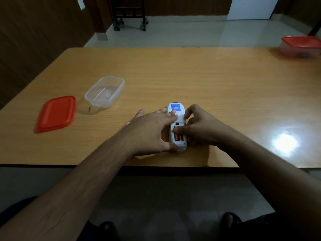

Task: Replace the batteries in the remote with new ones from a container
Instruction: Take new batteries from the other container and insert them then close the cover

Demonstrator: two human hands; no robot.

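White remote (177, 119) with blue label (175, 107), orange-copper batteries (178, 137) in its open bay. Clear plastic container (104, 92), red lid (56, 113) beside it. Second clear container with red lid (301, 46) far right. Table (191, 75) light orange-brown wood grain, dark edge.

A glossy wooden table (191, 75) catches a bright ceiling-light glare (284, 143) in a dim room with pale tiled floor (173, 33), dark wood-panelled walls (34, 32) and a black wheeled stand (129, 16).
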